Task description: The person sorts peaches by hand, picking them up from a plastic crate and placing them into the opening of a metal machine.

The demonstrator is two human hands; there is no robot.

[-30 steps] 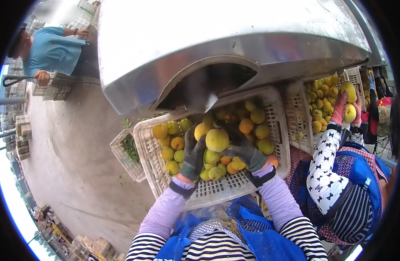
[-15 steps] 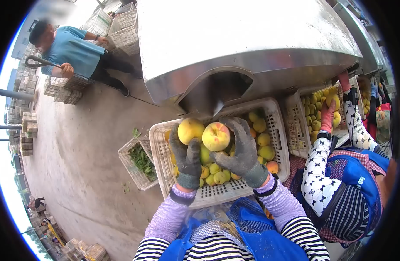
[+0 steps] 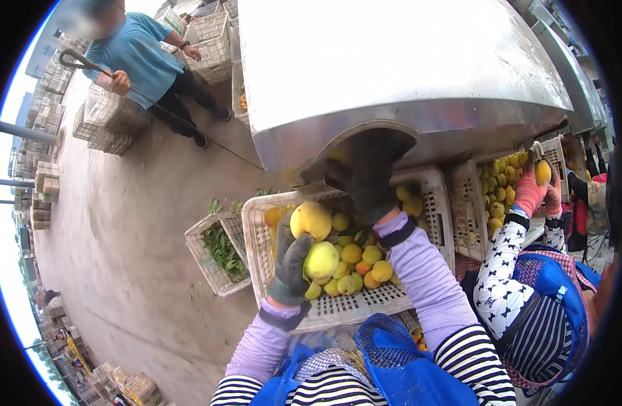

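A white plastic crate [image 3: 338,308] full of yellow peaches [image 3: 355,260] stands in front of me under a steel machine [image 3: 392,74]. My left hand [image 3: 292,260], in a dark glove, is closed on two large yellow peaches [image 3: 312,220] above the crate. My right hand [image 3: 366,177], also gloved, reaches up into the machine's dark arched opening [image 3: 372,145]. The fingers are lost in shadow there, so what they hold cannot be made out.
At right, a co-worker in a patterned sleeve [image 3: 504,260] and pink gloves holds a peach [image 3: 542,172] over a second full crate [image 3: 490,196]. A small crate of leaves [image 3: 219,254] sits on the concrete at left. A person in a blue shirt [image 3: 138,57] stands by stacked crates.
My right hand has left the crate and moved up into the machine opening; the peach it held is no longer visible. My left hand still holds peaches, a little lower.
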